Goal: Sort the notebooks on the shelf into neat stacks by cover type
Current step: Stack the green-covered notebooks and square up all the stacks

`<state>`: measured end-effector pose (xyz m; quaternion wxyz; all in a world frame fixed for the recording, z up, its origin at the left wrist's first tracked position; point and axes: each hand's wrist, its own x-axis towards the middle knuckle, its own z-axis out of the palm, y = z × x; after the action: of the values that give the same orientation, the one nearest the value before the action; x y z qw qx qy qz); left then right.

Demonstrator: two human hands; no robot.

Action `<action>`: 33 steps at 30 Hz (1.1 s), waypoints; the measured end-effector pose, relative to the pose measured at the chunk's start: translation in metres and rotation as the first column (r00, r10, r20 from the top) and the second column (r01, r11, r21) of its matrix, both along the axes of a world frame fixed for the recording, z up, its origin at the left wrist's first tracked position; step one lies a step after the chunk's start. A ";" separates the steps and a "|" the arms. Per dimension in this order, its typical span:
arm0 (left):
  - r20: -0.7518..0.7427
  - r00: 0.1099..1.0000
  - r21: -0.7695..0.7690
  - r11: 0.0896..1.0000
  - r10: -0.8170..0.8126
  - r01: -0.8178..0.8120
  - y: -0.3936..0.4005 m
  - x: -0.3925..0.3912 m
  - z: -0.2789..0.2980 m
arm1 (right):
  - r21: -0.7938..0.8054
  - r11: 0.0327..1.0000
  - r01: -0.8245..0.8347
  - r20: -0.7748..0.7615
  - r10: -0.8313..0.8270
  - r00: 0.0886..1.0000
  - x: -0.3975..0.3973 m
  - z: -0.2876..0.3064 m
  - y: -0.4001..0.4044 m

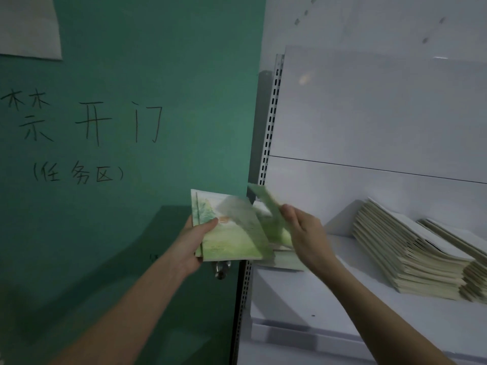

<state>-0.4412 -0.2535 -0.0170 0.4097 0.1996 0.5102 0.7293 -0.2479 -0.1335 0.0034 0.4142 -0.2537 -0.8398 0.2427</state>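
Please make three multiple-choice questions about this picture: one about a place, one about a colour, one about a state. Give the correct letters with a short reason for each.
1. Where do the tall stacks of pale cream notebooks lie?
A. on the white metal shelf, right side
B. on the floor
C. against the door

2. What colour is the wall with handwritten characters?
A. red
B. teal green
C. yellow

3. What is the left hand doing?
A. hanging idle
B. pressing the wall
C. gripping a bundle of green landscape-cover notebooks

Answers: 1 A, the stacks rest on the shelf board at right. 2 B, the painted surface is teal green. 3 C, its thumb lies across the cover; the right hand holds one blurred green notebook.
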 end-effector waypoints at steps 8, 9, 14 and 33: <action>-0.016 0.987 0.026 0.987 -0.160 0.160 0.006 0.016 0.000 | 0.249 0.941 -0.229 0.382 0.122 0.916 0.006 -0.036 -0.031; -0.027 0.989 0.022 0.989 -0.148 0.149 0.006 0.017 0.000 | 0.218 0.946 -0.240 0.380 0.144 0.914 0.010 -0.035 -0.032; 0.025 0.995 0.102 0.990 -0.101 0.098 0.005 0.032 -0.001 | -0.156 0.987 0.022 -0.043 -0.029 0.999 0.026 -0.028 -0.036; -0.172 0.836 -0.308 0.835 -0.521 0.456 0.078 0.189 -0.029 | -0.774 0.633 0.011 -0.206 -0.268 0.941 0.187 -0.066 0.020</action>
<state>-0.2527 -0.1757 -0.0464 0.5385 0.3594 0.5781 0.4967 -0.0613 -0.1132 -0.0630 0.4089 -0.4292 -0.5626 0.5763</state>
